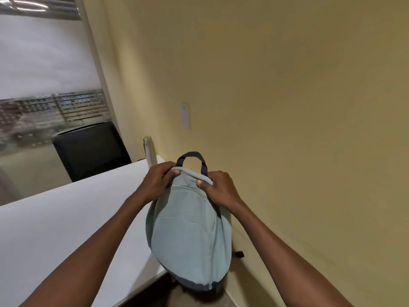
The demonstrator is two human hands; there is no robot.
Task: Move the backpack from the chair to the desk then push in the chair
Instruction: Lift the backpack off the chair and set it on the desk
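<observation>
A pale grey-green backpack [188, 235] with a dark carry loop and dark base hangs in the air over the right end of the white desk [66, 222], close to the wall. My left hand [158, 180] pinches the fabric at the top left of the backpack. My right hand [218, 187] pinches the top right, just below the loop. The bottom of the bag extends past the desk's near edge. A dark shape under the bag may be the chair seat; I cannot tell.
A steel bottle [149, 150] stands at the desk's far right corner by the yellow wall [287, 107]. A black chair [90, 149] sits beyond the desk's far side, in front of a window [44, 74]. A white wall plate [185, 116] is above the desk.
</observation>
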